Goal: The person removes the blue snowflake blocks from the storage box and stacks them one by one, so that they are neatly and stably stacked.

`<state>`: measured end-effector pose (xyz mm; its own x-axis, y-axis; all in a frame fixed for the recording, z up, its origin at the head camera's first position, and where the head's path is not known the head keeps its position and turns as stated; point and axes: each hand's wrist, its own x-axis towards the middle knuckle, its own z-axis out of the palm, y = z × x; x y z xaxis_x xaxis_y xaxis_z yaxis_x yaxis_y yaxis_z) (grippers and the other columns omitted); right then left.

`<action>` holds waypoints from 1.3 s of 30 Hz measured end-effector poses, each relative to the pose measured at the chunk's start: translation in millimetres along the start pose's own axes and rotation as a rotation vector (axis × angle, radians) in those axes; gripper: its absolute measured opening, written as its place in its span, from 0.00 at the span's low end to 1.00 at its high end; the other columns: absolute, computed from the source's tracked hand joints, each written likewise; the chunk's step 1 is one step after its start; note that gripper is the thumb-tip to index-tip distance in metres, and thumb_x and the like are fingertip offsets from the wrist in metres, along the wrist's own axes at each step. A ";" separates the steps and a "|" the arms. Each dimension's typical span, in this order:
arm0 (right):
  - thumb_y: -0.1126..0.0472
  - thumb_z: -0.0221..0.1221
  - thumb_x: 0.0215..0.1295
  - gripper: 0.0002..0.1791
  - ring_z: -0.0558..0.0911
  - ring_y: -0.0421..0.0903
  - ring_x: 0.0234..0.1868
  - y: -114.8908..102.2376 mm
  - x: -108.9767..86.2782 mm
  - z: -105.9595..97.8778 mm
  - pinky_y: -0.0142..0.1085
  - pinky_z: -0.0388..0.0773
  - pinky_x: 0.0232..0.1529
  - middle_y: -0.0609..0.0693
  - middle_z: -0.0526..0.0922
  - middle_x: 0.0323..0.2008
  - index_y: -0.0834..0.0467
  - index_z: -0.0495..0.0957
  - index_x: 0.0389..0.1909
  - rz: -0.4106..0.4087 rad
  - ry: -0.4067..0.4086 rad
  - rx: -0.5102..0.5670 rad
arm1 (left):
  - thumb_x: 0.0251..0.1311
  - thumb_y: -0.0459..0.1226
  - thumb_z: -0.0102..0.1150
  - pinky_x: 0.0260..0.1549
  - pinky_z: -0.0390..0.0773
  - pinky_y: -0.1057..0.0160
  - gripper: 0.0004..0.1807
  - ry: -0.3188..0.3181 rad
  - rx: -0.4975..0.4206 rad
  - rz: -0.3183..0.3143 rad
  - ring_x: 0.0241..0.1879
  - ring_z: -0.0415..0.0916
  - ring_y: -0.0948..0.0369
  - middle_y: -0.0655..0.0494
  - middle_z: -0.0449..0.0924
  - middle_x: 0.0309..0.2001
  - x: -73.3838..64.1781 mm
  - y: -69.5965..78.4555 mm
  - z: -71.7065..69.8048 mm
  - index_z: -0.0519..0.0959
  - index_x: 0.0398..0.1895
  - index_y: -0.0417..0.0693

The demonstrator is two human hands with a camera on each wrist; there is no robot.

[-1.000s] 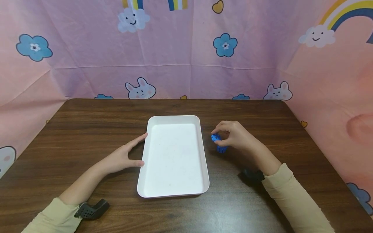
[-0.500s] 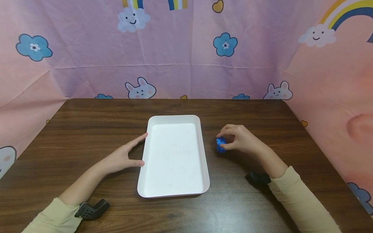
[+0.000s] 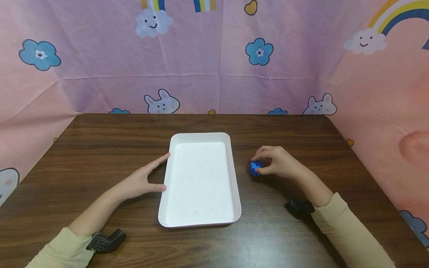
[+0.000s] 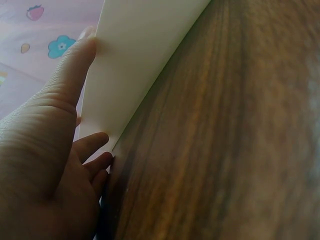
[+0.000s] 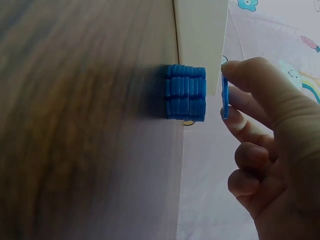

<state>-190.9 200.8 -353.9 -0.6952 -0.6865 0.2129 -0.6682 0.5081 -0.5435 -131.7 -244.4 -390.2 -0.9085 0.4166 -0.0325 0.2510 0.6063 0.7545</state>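
In the right wrist view, a thin blue notched disc is pinched at its edges between the thumb and fingers of my right hand. Just beneath it a short stack of similar blue notched discs stands on the table, with a small gap between stack and held disc. Seen from the head, disc and stack overlap, partly hidden by the thumb. My left hand is spread along the left side of a white tray; thumb and index fingertip touch its wall, the other fingers lie low beside it in the left wrist view.
The dark wood-grain table bears the tray near its middle, and the disc stack stands right of the tray. A pink and purple printed cloth hangs behind and at both sides. Black wrist cameras are strapped on the forearms.
My right hand has moved right and slightly nearer with the blue disc, which was left of and beyond the stack and is now over it. The left hand and tray have stayed put.
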 end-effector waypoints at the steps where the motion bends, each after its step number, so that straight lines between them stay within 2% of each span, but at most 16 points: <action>1: 0.64 0.72 0.50 0.15 0.79 0.43 0.39 0.2 -0.1 0.2 0.35 0.80 0.38 0.46 0.81 0.39 0.60 0.85 0.41 0.004 -0.001 0.000 | 0.49 0.50 0.72 0.57 0.50 0.28 0.53 -0.001 0.000 -0.001 0.71 0.44 0.40 0.44 0.47 0.74 0.0 0.0 0.0 0.50 0.76 0.63; 16: 0.63 0.73 0.50 0.13 0.79 0.42 0.37 6.2 -0.8 5.0 0.36 0.80 0.36 0.45 0.81 0.37 0.60 0.86 0.39 -0.006 0.002 -0.007 | 0.50 0.48 0.72 0.58 0.49 0.29 0.53 -0.007 -0.010 -0.007 0.71 0.44 0.41 0.45 0.48 0.74 -0.2 3.0 -0.6 0.50 0.76 0.62; 39: 0.62 0.73 0.50 0.14 0.79 0.40 0.36 10.7 0.7 7.2 0.35 0.80 0.38 0.44 0.81 0.36 0.59 0.86 0.39 -0.006 -0.008 -0.030 | 0.50 0.49 0.72 0.57 0.49 0.28 0.53 -0.003 0.001 0.002 0.71 0.44 0.40 0.45 0.47 0.74 -0.4 1.2 -0.8 0.50 0.76 0.62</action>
<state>-196.6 202.1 -365.4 -0.6893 -0.6936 0.2091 -0.6799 0.5197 -0.5174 -131.3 -244.4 -388.7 -0.9070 0.4199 -0.0331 0.2532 0.6064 0.7538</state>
